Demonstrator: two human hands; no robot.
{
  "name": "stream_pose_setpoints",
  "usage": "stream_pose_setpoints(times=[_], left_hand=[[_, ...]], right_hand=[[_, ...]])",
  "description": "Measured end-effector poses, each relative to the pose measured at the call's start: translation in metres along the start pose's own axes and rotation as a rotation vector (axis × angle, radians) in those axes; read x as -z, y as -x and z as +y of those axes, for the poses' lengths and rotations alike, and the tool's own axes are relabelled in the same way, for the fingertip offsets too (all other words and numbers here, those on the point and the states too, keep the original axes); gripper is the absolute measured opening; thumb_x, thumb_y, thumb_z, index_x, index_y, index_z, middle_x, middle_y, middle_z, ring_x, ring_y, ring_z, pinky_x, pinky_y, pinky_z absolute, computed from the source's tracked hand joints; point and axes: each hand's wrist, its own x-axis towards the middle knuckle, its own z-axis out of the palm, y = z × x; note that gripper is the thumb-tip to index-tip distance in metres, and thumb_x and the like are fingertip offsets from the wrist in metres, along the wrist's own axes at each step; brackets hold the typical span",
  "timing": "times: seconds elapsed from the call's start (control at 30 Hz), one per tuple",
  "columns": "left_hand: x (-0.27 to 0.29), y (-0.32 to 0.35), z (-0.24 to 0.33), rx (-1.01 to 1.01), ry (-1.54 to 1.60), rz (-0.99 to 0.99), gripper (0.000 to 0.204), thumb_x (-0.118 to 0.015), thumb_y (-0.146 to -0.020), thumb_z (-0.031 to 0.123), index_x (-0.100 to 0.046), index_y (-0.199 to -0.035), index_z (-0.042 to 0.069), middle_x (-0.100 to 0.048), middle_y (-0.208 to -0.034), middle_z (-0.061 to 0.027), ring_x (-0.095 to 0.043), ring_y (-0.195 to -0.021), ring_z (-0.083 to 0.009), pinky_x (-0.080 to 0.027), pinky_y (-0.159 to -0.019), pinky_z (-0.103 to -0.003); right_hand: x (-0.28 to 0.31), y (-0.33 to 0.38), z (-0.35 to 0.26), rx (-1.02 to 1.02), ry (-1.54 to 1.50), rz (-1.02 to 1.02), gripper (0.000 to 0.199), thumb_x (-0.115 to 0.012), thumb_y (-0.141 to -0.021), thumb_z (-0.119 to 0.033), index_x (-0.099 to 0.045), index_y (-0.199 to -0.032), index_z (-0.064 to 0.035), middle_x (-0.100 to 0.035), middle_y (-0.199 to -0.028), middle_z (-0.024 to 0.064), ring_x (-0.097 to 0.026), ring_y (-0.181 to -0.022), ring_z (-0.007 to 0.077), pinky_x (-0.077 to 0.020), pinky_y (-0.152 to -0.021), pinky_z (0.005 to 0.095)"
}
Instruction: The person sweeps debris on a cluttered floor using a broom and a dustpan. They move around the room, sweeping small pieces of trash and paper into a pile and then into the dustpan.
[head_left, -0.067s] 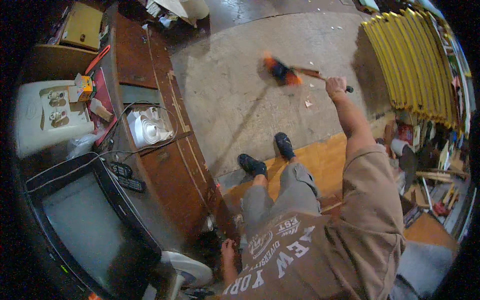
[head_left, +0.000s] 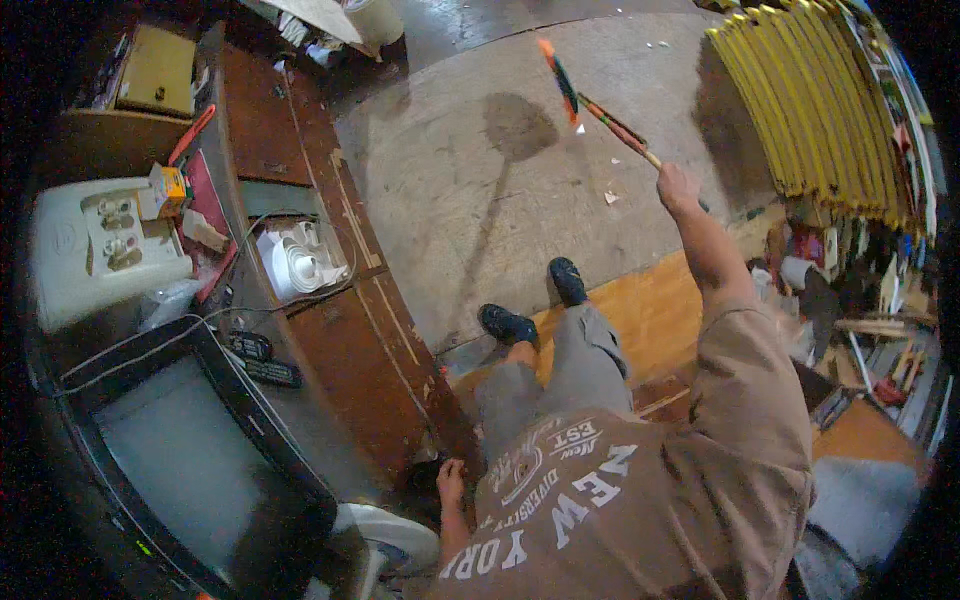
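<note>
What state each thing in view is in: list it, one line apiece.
Right hand: closed around the handle.
Orange-and-black stick-handled tool: held.
Left hand: loosely curled; contents, if any, unclear.
Television: showing no picture.
White roll: loosely coiled.
Remote controls: lying side by side.
Shoes: worn.
</note>
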Motion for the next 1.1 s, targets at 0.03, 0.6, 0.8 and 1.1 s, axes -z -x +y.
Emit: stream_pose_setpoints(times=[0.03, 0.6, 0.8, 1.1], left_hand=[[0.007, -0.001, 0.014, 0.045, -0.012, -0.007, 0.024, -0.056, -0.081, 0.015, -0.055, -0.098, -0.002, -0.057, -0.084, -0.0067, -0.056, -0.070, -0.0148, -0.045, -0.061, -0.027], [0.028, -0.125, 0.280, -0.084, -0.237, -0.248, 0.030, -0.052, -0.084, 0.014, -0.047, -0.108, -0.002, -0.056, -0.080, -0.0036, -0.049, -0.064, -0.0075, -0.041, -0.055, -0.021], [0.033, -0.135, 0.388, -0.249, -0.526, -0.255, 0.030, -0.053, -0.083, 0.012, -0.047, -0.108, -0.004, -0.055, -0.085, -0.0056, -0.051, -0.071, -0.0111, -0.042, -0.063, -0.023], [0.001, -0.175, 0.491, -0.226, -0.556, -0.327, 0.034, -0.056, -0.081, 0.019, -0.051, -0.105, -0.004, -0.058, -0.086, -0.0085, -0.055, -0.076, -0.0137, -0.044, -0.066, -0.027]], right_hand=[[-0.002, 0.031, 0.016, -0.017, -0.076, -0.053, 0.026, -0.038, -0.082, -0.020, -0.056, -0.087, -0.0021, -0.059, -0.085, 0.0208, -0.058, -0.077, 0.0364, -0.0441, -0.066, 0.0456], [-0.186, 0.404, -0.030, -1.318, -1.791, -0.597, 0.027, -0.052, -0.079, -0.039, -0.051, -0.069, -0.0137, -0.041, -0.051, 0.0011, -0.036, -0.044, 0.0171, -0.0297, -0.040, 0.0324], [-0.130, 0.066, -0.111, -1.188, -2.059, -0.355, 0.014, -0.050, -0.082, -0.025, -0.050, -0.087, -0.0121, -0.046, -0.067, 0.0008, -0.044, -0.050, 0.0140, -0.0341, -0.040, 0.0273], [-0.008, 0.050, -0.036, -0.733, -2.297, -0.206, 0.030, -0.049, -0.082, -0.015, -0.041, -0.111, -0.0111, -0.040, -0.059, -0.0027, -0.038, -0.044, 0.0084, -0.0323, -0.037, 0.0235]])
